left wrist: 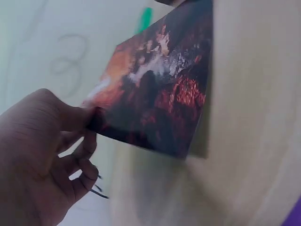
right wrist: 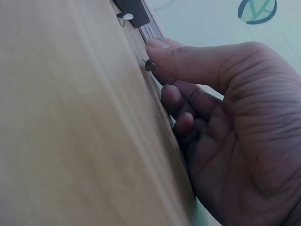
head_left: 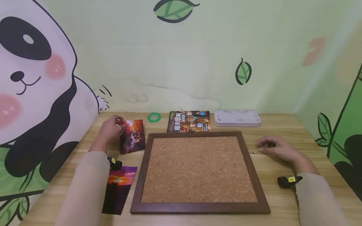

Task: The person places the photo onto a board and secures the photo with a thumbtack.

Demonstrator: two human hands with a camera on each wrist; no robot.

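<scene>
My left hand (head_left: 111, 128) pinches a glossy picture card (head_left: 132, 136) with fiery red and orange colours by its corner. In the left wrist view the card (left wrist: 155, 84) tilts away from the tabletop. My right hand (head_left: 278, 150) is low over the table, right of a framed cork board (head_left: 198, 169). Between its thumb and fingertip is a small metal thumbtack (right wrist: 149, 65). A second thumbtack (head_left: 254, 152) lies on the wood between the board's frame and my right hand. A sunset picture card (head_left: 118, 191) lies left of the board, partly behind my left sleeve.
Behind the board lie a colourful printed booklet (head_left: 189, 121) and a pale flat case (head_left: 237, 118). A green tape ring (head_left: 154, 117) rests near the wall. The wooden table (head_left: 280, 125) meets a wall (head_left: 198, 62) painted with a panda and leaves.
</scene>
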